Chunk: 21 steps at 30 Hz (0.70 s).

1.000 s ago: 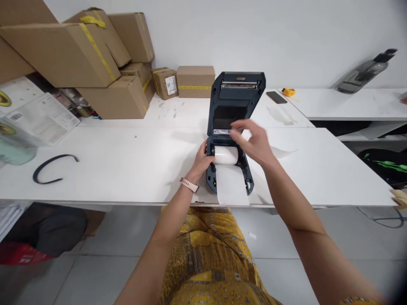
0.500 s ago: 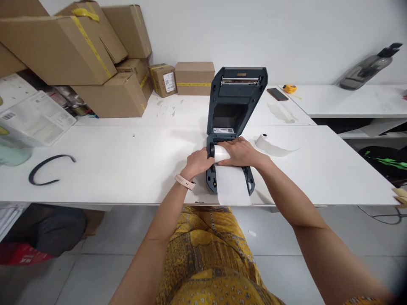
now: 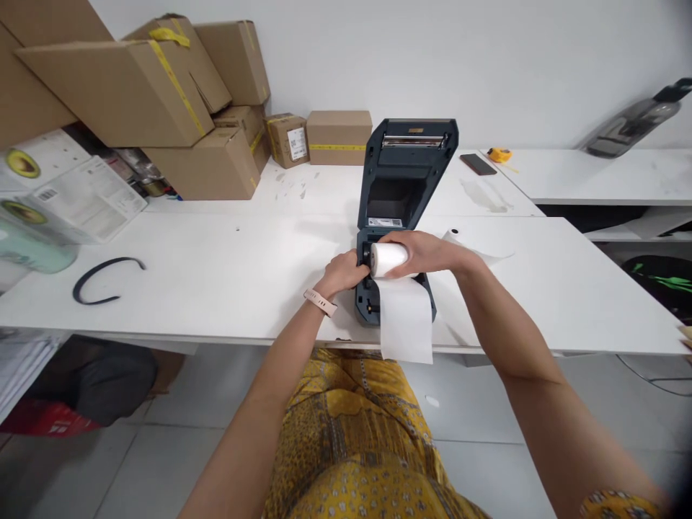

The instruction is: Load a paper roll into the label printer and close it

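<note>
A dark label printer (image 3: 400, 191) stands on the white table with its lid raised. My right hand (image 3: 424, 251) grips a white label roll (image 3: 388, 259) at its right side, over the printer's bay. From the roll a loose strip of paper (image 3: 406, 321) hangs down past the table's front edge. My left hand (image 3: 344, 270) is closed at the left side of the bay, its fingertips on the roll holder's dark side piece (image 3: 366, 254). The left end of the roll is visible, a little apart from that side piece. A second, thin paper roll (image 3: 453, 235) lies behind my right wrist.
Cardboard boxes (image 3: 202, 162) are stacked at the back left. A black headband (image 3: 86, 277) lies on the table at left, near a mint-green bottle (image 3: 40, 249). A phone (image 3: 477, 164), a yellow tape measure (image 3: 498, 155) and a dark pump bottle (image 3: 630, 126) are at the back right.
My right hand has lifted and tilted the label roll, so its left end now shows apart from the holder. The paper strip has moved with it. My left hand stays at the printer's left side.
</note>
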Motion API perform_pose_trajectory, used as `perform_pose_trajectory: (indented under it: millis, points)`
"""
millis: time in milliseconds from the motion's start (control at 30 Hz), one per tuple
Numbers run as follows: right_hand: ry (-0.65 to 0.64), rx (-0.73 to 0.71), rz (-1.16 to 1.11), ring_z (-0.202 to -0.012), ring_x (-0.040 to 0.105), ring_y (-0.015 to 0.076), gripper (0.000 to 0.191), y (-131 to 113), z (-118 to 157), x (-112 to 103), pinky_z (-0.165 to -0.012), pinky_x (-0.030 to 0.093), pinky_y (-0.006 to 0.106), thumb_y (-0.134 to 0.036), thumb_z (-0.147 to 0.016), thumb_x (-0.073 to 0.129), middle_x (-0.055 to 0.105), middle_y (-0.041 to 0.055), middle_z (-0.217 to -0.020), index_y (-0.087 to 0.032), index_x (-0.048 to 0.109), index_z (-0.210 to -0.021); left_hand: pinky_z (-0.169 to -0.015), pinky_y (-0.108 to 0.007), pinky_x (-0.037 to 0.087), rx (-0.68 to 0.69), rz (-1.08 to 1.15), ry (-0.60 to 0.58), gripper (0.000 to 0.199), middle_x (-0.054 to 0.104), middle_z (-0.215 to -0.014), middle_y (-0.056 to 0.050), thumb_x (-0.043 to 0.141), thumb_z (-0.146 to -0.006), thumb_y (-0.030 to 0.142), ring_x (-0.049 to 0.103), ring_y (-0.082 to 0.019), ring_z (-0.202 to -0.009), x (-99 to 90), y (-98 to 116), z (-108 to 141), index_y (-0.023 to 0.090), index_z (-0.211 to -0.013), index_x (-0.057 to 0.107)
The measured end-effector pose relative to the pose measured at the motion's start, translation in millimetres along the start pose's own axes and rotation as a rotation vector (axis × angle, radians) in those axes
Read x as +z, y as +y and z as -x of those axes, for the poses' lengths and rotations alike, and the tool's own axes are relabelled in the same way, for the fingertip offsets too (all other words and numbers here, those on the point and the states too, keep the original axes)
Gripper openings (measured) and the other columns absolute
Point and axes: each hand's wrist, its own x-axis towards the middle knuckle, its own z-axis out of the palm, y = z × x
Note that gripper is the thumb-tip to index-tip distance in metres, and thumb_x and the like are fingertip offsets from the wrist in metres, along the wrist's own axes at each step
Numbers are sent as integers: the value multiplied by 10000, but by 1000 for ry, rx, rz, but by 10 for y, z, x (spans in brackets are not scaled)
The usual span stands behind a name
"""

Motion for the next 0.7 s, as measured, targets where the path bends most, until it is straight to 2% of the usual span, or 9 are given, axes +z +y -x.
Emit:
perform_pose_trajectory:
  millis: [67, 167, 233, 300, 367, 433, 500, 567, 700]
  points:
    - [51, -36, -169, -1077, 712, 329, 711, 43, 134, -160, -938, 572, 466, -582, -625, 874, 772, 88, -1221, -236, 719, -1227, -752, -377, 546, -9, 2, -1, 336, 790, -863, -101, 543, -850, 311, 760, -323, -856, 10, -6, -1, 184, -1132, 674]
    - [237, -68, -458, -1050, 714, 345, 905, 193, 491, -253, -928, 567, 513, -706, -424, 915, 782, 119, -1150, -211, 749, -1163, -779, -388, 543, -13, 0, 13, 332, 796, -919, -119, 539, -859, 312, 761, -334, -900, 24, -14, 2, 182, -1132, 677]
    - [412, -37, -660, -1019, 719, 349, 1053, 319, 797, -167, -865, 563, 530, -846, -300, 847, 772, 147, -1136, -222, 750, -1144, -797, -396, 541, -13, -4, 22, 330, 797, -968, -129, 537, -858, 311, 758, -342, -932, 29, -19, 2, 184, -1126, 680]
    - [608, 54, -786, -1058, 718, 372, 981, 436, 1094, 3, -822, 567, 546, -943, -318, 757, 761, 161, -1188, -271, 765, -1033, -798, -397, 538, -18, -5, 26, 333, 796, -990, -133, 535, -855, 307, 754, -346, -949, 30, -22, 1, 185, -1129, 678]
    - [690, 101, -830, -1101, 709, 411, 843, 542, 1320, 188, -862, 569, 577, -850, -329, 860, 765, 169, -1202, -291, 770, -955, -787, -394, 535, -17, -7, 26, 332, 793, -989, -133, 531, -852, 297, 752, -347, -954, 26, -20, 3, 187, -1130, 675]
    - [718, 148, -827, -1102, 706, 435, 776, 646, 1444, 338, -941, 549, 628, -686, -349, 965, 780, 160, -1162, -288, 770, -986, -781, -391, 533, -13, -9, 29, 321, 791, -973, -130, 525, -851, 283, 750, -345, -953, 21, -11, 10, 189, -1118, 676]
    - [722, 233, -817, -1095, 704, 427, 800, 757, 1467, 447, -980, 524, 673, -550, -409, 1005, 783, 138, -1160, -274, 751, -1116, -784, -391, 536, -8, -7, 36, 309, 789, -953, -126, 521, -854, 274, 748, -342, -949, 18, 4, 24, 189, -1106, 677]
    - [691, 325, -825, -1118, 695, 401, 850, 876, 1413, 533, -975, 529, 666, -450, -480, 1007, 765, 128, -1231, -259, 702, -1250, -791, -391, 539, -8, -3, 47, 305, 787, -938, -125, 522, -856, 267, 746, -337, -942, 18, 20, 40, 186, -1104, 679]
    - [646, 378, -857, -1145, 692, 360, 871, 1102, 1185, 672, -968, 562, 585, -436, -515, 995, 739, 149, -1305, -221, 660, -1290, -791, -393, 541, -17, 8, 59, 311, 784, -939, -127, 524, -848, 255, 739, -330, -915, 20, 43, 61, 179, -1104, 684]
